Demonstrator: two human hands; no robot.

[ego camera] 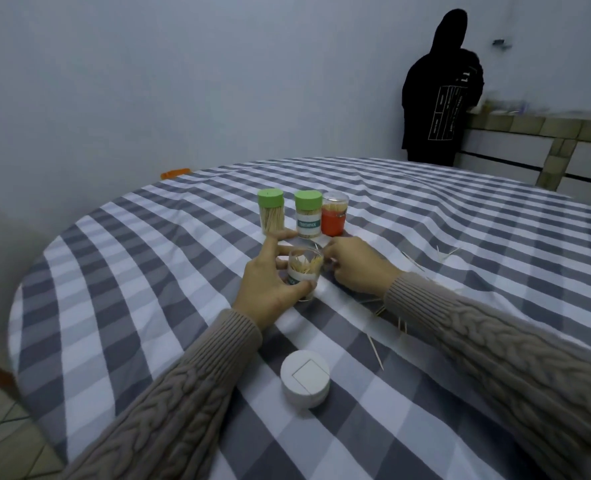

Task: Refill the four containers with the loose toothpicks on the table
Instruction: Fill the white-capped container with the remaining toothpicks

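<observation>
Beige cable-knit sleeves fill bottom of view, both cut off by frame edge. Btwn them, near table edge: white round plastic lid, flat on grey-and-white checked tablecloth, apart from both hands.

Farther in, left hand holds open clear plastic container w/ white label: thumb wraps near side low down, fingers curl round far side, index finger raised & straight above. Container upright or slightly tilted, can't tell which; base hidden by thumb. Toothpicks inside, tips showing at mouth.

Right hand just beside container's right side, fingers curled inward; fingertips hidden behind container rim + blurred, so can't tell if it pinches any toothpicks.

Loose wooden toothpicks scattered on cloth under/right of right forearm, some hidden by sleeve; a few more farther right.

Beyond hands, a row, all capped & upright: green-lidded clear container on left, green-lidded labelled container in middle, touching or nearly touching red clear-lidded container on right.

Far back right: person in black hooded top at tiled counter; items on counter blurred.
</observation>
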